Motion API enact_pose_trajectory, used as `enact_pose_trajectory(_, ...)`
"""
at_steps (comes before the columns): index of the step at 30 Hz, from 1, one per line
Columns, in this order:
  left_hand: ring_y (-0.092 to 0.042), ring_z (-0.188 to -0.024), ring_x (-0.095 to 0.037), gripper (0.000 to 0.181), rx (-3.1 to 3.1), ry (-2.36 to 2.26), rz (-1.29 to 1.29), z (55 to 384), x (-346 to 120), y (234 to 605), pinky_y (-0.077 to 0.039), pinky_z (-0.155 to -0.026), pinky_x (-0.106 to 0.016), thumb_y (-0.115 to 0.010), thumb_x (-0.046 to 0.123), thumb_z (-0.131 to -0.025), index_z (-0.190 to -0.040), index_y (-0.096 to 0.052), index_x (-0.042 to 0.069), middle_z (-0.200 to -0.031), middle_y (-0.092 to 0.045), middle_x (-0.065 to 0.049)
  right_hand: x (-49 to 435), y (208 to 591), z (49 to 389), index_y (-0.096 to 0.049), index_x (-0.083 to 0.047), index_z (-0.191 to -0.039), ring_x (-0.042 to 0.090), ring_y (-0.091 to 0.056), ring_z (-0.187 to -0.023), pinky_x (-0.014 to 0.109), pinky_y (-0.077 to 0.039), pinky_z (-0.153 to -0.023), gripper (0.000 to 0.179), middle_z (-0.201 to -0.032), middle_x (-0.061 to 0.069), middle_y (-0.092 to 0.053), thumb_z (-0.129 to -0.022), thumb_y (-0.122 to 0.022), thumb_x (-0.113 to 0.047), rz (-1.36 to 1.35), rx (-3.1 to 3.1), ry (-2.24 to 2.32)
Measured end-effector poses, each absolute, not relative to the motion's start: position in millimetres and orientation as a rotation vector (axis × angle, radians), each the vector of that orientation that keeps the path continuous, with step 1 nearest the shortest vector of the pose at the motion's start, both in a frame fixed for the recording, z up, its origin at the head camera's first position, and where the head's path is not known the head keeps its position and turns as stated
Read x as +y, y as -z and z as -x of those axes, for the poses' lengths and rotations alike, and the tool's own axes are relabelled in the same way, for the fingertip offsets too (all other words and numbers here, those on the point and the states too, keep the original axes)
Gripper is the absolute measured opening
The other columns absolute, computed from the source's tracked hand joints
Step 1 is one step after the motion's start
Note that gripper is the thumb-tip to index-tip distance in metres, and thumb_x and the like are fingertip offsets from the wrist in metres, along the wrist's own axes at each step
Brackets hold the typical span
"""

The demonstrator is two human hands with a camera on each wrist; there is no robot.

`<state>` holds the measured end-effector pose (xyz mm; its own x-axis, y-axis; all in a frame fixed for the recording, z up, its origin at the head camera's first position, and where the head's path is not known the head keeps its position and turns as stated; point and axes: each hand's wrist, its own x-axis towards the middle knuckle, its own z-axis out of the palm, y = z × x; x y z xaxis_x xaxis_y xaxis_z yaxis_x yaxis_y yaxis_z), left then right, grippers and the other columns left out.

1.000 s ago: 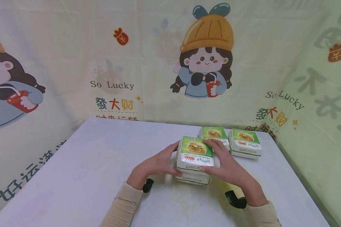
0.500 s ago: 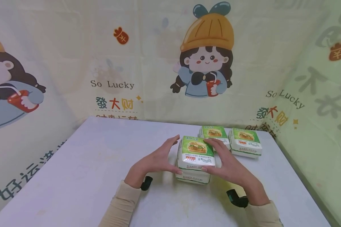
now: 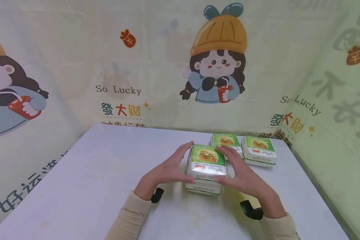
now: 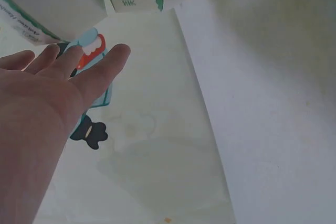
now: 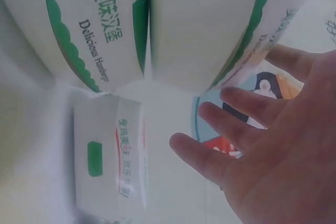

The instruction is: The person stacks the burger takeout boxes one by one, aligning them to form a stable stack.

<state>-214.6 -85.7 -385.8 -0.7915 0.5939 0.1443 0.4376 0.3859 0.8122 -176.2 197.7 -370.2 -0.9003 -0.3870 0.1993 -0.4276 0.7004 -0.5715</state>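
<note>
The upper burger box (image 3: 206, 162) is stacked on the lower box (image 3: 203, 188) on the table (image 3: 108, 173), flanked by the left hand (image 3: 170, 171) and the right hand (image 3: 242, 175), whose fingers are held extended and spread, seemingly so that it can be squared, though firm contact cannot be told.

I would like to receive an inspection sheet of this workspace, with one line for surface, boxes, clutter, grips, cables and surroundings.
Surface: white table, with faint stains.
Boxes: upper box rests on lower box; rear left box and rear right box stand side by side behind.
Clutter: nothing seen.
Grips: left grip and right grip are bare hands on either side of the stack, fingers mostly straight, thumbs at its front; how firmly they touch cannot be told. A black piece shows below each wrist.
Cables: nothing seen.
Surroundings: cartoon-printed cloth behind and at both sides.
</note>
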Motion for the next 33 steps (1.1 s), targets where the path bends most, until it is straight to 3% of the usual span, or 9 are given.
enact_pose_trajectory(6,-0.021,-0.150,-0.016,0.116,2.472,-1.397,-0.929,214,-84,386,-0.028,-0.120,-0.050,-0.087,0.042,-0.071,-0.159,-0.014,0.027,-0.162,-0.018,0.012,203,367,176,-0.025,-0.034,-0.155,0.037,-0.024,-0.147,0.072,-0.034,-0.105,0.092,-0.163,0.007,-0.021,-0.081,-0.076,-0.052,-0.679,-2.822,-0.984)
enact_pose_trajectory(13,-0.024,-0.148,-0.016,0.110,2.477,-1.411,-0.943,215,-82,386,-0.031,-0.118,-0.049,-0.084,0.043,-0.074,-0.159,-0.015,0.028,-0.161,-0.020,0.012,220,359,175,-0.021,-0.035,-0.156,0.040,-0.029,-0.143,0.070,-0.034,-0.105,0.094,-0.163,0.007,-0.021,-0.082,-0.079,-0.037,-0.687,-2.755,-1.058)
enact_pose_trajectory(16,-0.024,-0.149,-0.017,0.109,2.484,-1.408,-0.941,216,-81,387,-0.031,-0.118,-0.050,-0.084,0.044,-0.074,-0.158,-0.015,0.030,-0.161,-0.021,0.012,231,358,175,-0.022,-0.030,-0.157,0.041,-0.033,-0.139,0.067,-0.037,-0.104,0.093,-0.162,0.011,-0.020,-0.083,-0.079,-0.031,-0.666,-2.731,-1.074)
enact_pose_trajectory(18,-0.023,-0.150,-0.017,0.109,2.489,-1.408,-0.933,216,-82,387,-0.030,-0.118,-0.051,-0.084,0.045,-0.074,-0.158,-0.015,0.032,-0.161,-0.020,0.012,239,357,175,-0.023,-0.027,-0.157,0.040,-0.035,-0.137,0.057,-0.039,-0.106,0.093,-0.161,0.011,-0.021,-0.084,-0.079,-0.029,-0.638,-2.727,-1.055)
enact_pose_trajectory(20,-0.023,-0.150,-0.020,0.109,2.493,-1.410,-0.939,216,-82,388,-0.029,-0.118,-0.052,-0.084,0.044,-0.074,-0.158,-0.015,0.030,-0.161,-0.021,0.011,247,357,175,-0.024,-0.025,-0.157,0.038,-0.034,-0.138,0.037,-0.038,-0.109,0.092,-0.160,0.011,-0.024,-0.084,-0.079,-0.026,-0.631,-2.713,-1.047)
enact_pose_trajectory(24,-0.025,-0.150,-0.023,0.109,2.499,-1.412,-0.947,217,-81,389,-0.030,-0.118,-0.053,-0.084,0.044,-0.075,-0.159,-0.015,0.027,-0.160,-0.022,0.010,261,356,177,-0.025,-0.028,-0.156,0.031,-0.035,-0.136,0.006,-0.029,-0.099,0.089,-0.159,0.008,-0.026,-0.085,-0.078,-0.023,-0.632,-2.692,-1.026)
enact_pose_trajectory(33,-0.024,-0.150,-0.024,0.109,2.496,-1.406,-0.927,217,-79,390,-0.030,-0.118,-0.053,-0.083,0.045,-0.075,-0.159,-0.016,0.028,-0.161,-0.021,0.011,287,356,185,-0.029,-0.020,-0.155,0.014,-0.031,-0.134,0.000,-0.024,-0.096,0.085,-0.155,0.012,-0.030,-0.085,-0.078,-0.019,-0.601,-2.663,-0.998)
